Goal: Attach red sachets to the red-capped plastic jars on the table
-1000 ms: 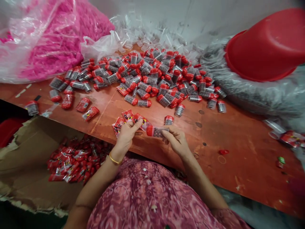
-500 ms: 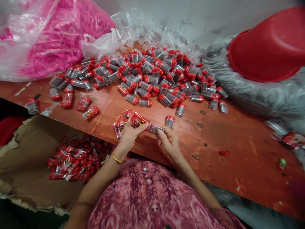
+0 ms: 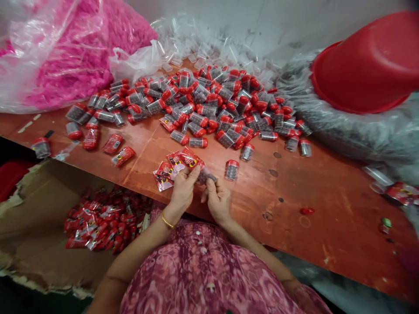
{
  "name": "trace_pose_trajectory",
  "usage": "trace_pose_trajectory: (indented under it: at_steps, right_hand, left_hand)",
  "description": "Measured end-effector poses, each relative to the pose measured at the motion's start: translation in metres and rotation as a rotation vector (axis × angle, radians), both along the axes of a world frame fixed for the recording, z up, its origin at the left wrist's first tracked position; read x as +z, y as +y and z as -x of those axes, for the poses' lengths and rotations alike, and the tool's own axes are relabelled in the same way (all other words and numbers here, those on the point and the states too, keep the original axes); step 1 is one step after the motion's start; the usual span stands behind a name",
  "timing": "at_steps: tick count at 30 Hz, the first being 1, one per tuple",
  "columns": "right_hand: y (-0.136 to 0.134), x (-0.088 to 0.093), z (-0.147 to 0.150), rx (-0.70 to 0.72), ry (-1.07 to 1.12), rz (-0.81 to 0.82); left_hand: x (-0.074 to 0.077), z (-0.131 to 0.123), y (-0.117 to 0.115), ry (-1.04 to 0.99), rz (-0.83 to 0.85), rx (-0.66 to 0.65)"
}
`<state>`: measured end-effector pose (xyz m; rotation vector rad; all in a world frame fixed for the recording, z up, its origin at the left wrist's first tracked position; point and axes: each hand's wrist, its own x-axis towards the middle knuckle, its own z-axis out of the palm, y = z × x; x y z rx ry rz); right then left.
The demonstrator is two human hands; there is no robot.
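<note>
My left hand (image 3: 182, 188) pinches a red printed plastic sleeve (image 3: 190, 158) above the table's near edge. In my right hand (image 3: 217, 199) is a small clear bottle (image 3: 206, 175) filled with dark pellets, its side pressed by my thumb. The bottle's upper end meets the sleeve at my left fingertips; how far it sits inside is hidden. Several flat sleeves (image 3: 163, 173) lie just left of my left hand. Another filled bottle with a red cap (image 3: 232, 169) stands right of my hands.
A heap of red-capped bottles (image 3: 199, 104) covers the table's back, clear tubes (image 3: 209, 43) behind it. Pink pieces fill a bag (image 3: 75, 52) at left. A red bucket (image 3: 363, 65) rests on a bulging bag at right. Below left, a carton (image 3: 29, 235) holds sleeved bottles (image 3: 101, 218).
My right hand has moved left and slightly down, closer to my left hand. Less of the bottle shows between the hands. The bottle has come nearer the sleeve.
</note>
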<state>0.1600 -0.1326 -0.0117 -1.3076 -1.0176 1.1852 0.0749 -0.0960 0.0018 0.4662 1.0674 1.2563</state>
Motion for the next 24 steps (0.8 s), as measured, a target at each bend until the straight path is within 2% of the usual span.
trace_pose_trajectory:
  at_steps: [5,9,14,17,19,21,24]
  right_hand:
    - [0.001,-0.002,-0.004,-0.015,0.019,0.034]
    - [0.0,-0.002,-0.003,0.104,0.103,0.037]
    - [-0.003,-0.006,0.005,0.31,0.386,0.125]
    - [-0.004,-0.006,0.006,0.261,0.445,0.135]
    - [-0.004,-0.005,0.003,0.222,0.397,0.121]
    - [-0.003,-0.005,0.0,0.208,0.334,0.101]
    - [-0.004,-0.007,-0.001,0.18,0.239,0.061]
  left_hand:
    - [-0.008,0.0,-0.006,0.034,-0.088,-0.106]
    - [0.0,0.012,-0.001,0.127,-0.142,-0.103]
    - [0.015,0.018,0.0,0.286,-0.09,-0.337]
    - [0.016,0.017,-0.005,0.283,-0.091,-0.41]
    - [0.014,0.016,-0.009,0.245,-0.095,-0.389]
    - [0.012,0.015,-0.011,0.194,-0.119,-0.309]
    - [0.009,0.016,-0.012,0.21,-0.163,-0.247]
